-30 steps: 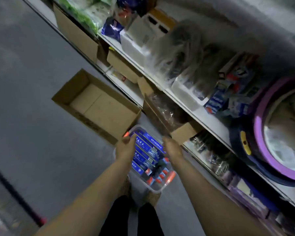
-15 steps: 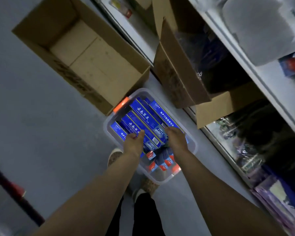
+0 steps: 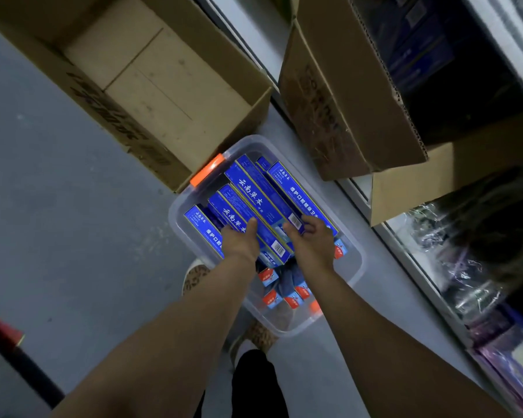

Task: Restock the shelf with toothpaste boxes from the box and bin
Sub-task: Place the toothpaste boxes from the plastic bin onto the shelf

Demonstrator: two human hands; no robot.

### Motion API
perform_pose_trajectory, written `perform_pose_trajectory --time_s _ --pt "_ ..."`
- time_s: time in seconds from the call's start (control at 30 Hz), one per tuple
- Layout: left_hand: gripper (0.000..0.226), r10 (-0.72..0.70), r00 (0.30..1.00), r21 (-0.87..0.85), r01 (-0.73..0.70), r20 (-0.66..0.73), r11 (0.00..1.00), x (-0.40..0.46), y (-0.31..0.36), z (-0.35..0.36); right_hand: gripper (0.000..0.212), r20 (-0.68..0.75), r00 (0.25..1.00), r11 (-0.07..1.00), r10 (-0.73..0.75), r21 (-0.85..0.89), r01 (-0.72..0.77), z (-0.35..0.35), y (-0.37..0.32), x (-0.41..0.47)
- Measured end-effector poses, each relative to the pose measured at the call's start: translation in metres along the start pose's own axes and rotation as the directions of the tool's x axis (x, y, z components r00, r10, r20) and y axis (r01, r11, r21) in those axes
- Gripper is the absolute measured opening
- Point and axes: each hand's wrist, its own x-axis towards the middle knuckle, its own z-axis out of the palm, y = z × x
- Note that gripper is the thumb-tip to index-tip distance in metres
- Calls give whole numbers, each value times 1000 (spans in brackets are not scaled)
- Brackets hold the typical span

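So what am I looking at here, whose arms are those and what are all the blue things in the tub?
There is no machine here. A person wears a camera on the head, so you look down along their own two bare arms. On the grey floor stands a clear plastic bin with orange clips, full of blue toothpaste boxes. The left hand and the right hand both reach into the bin and touch the boxes lying on top; whether either has a firm hold yet is hard to tell. Beside the bin sits an open cardboard box that looks empty, and to the right runs the shelf being restocked.
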Motion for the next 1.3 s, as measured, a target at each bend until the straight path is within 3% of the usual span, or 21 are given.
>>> perform_pose_trajectory --time_s 0.2,0.4,0.5,0.77,0.93,1.07,1.3 --pt "67 -63 998 13 63 11 998 8 3 -6 53 -11 999 995 -52 -89 51 2 0 0" --pt "35 -55 997 -15 56 47 998 17 -1 -9 42 -63 995 994 -76 -82 71 11 2 -3" --pt "35 -29 998 -50 32 49 998 23 -11 -10 44 -33 998 997 -49 -63 46 10 3 -5" --pt "27 -70 997 -178 74 30 981 -25 6 -42 20 68 996 982 64 172 -75 -9 -14 -30" --pt "27 -20 997 -350 44 74 936 -80 23 -75 45 35 991 947 126 294 -131 -35 -44 -74" --pt "23 66 982 -425 16 178 905 -136 41 -101 31 -10 994 923 112 371 -100 -69 -80 -116" --pt "19 241 922 -478 -72 302 876 -238 72 -143 35 -68 997 836 18 548 22 -123 -142 -207"
